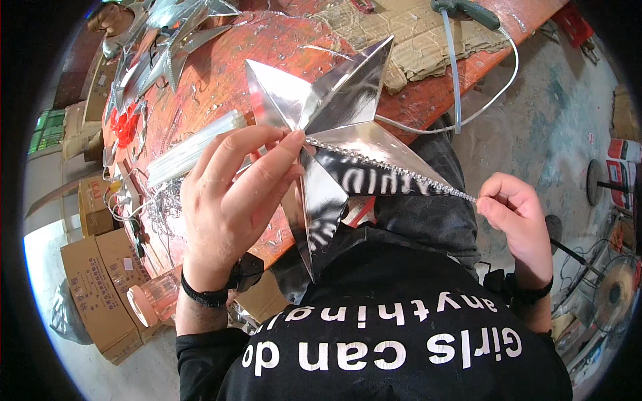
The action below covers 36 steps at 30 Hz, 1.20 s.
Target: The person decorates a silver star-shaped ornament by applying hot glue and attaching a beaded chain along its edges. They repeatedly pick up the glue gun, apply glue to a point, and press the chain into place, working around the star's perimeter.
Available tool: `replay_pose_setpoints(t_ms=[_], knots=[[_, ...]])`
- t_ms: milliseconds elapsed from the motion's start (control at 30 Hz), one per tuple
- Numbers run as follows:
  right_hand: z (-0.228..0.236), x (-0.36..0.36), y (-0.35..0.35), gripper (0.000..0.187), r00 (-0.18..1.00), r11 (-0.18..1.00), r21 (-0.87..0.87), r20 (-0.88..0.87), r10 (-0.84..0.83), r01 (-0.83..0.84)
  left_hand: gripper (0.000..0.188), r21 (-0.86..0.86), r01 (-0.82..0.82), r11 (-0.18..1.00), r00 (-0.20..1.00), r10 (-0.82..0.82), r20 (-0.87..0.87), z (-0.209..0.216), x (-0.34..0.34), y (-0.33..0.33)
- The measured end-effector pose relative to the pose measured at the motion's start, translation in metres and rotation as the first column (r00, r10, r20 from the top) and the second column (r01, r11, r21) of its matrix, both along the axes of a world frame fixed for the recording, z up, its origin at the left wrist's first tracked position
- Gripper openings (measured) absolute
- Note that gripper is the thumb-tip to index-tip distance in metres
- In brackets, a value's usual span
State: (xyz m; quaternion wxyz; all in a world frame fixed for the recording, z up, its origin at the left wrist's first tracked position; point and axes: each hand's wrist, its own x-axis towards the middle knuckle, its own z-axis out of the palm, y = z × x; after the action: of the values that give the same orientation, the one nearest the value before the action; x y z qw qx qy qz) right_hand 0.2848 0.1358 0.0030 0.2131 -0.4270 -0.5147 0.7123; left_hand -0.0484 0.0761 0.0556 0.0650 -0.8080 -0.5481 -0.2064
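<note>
A silver mirror-finish five-pointed star (351,87) lies partly over the table edge and my lap. A thin strip of sparkling rhinestone trim (394,168) runs from its centre along the ridge of the point toward my right. My left hand (234,184) pinches the trim's inner end against the star's centre, covering the left part of the star. Just beyond the tip of that point, my right hand (513,210) pinches the trim's other end between thumb and fingers. The strip looks drawn fairly straight between both hands.
Clear glue sticks (194,150) lie beside my left hand on the red table (214,73). A glue gun (471,10) with a white cord rests on torn cardboard (408,50) at the far right. More silver stars (157,57) pile up far left; cardboard boxes (100,287) stand on the floor.
</note>
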Motion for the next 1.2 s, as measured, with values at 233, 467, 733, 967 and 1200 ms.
replay_pose_setpoints(t_ms=[233, 467, 733, 967, 1200], knots=[[-0.001, 0.004, -0.002, 0.011, 1.0, 0.995, 0.102, -0.005, 0.0, 0.001, 0.035, -0.005, -0.014, 1.0, 1.0, 0.014, 0.005, -0.001, 0.0, -0.001], [-0.003, 0.003, -0.002, 0.01, 1.0, 0.992, 0.126, 0.02, 0.008, -0.01, 0.035, -0.008, -0.017, 1.0, 1.0, 0.017, 0.025, -0.003, 0.0, -0.001], [-0.008, -0.009, 0.0, 0.011, 0.999, 0.994, 0.105, 0.041, 0.035, -0.039, 0.033, -0.01, -0.03, 1.0, 0.999, 0.03, 0.033, -0.003, 0.0, -0.002], [-0.009, -0.018, 0.005, 0.011, 0.994, 0.991, 0.101, 0.075, 0.085, -0.093, 0.032, -0.025, -0.054, 0.998, 0.997, 0.055, 0.049, -0.002, 0.002, -0.004], [-0.017, -0.033, 0.007, 0.011, 0.996, 0.99, 0.109, -0.029, 0.089, -0.085, 0.031, -0.025, -0.06, 0.998, 0.995, 0.062, 0.076, -0.004, 0.002, -0.003]])
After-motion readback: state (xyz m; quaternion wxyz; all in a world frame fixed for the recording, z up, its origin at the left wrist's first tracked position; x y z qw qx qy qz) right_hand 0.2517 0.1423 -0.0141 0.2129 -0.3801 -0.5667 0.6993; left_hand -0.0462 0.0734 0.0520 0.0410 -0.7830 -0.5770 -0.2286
